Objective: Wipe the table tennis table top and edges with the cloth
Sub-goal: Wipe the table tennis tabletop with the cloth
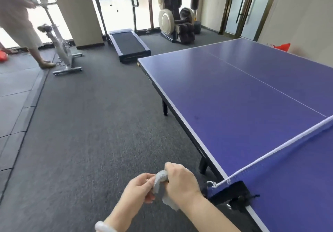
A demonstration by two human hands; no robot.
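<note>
The right grip (180,181), a bare hand seen from the back, is curled closed around the upper bunch of the cloth (160,178). The left grip (138,186) faces it and pinches the same bunch between thumb and fingertips, so both hold the cloth between them. The cloth is small, pale grey and faintly shiny, crumpled into a wad at the top. A thinner, wrinkled tail hangs below the right grip's wrist. A white bracelet (101,227) circles the left wrist. The cloth is held in the air over the grey carpet floor (81,132), off the counter (234,105) and not touching it. It is just outside the counter's long side edge, near the black net clamp (232,194). The counter top is blue-purple with white lines along its edges and down its middle. The net (270,150), topped by a white cord, runs from the clamp across the surface. Something red (282,47) shows just beyond the far edge. Well apart across the floor stand a treadmill (128,46), a massage chair (174,19) and an exercise bike (59,47). Another person (16,15) is beside the bike.
</note>
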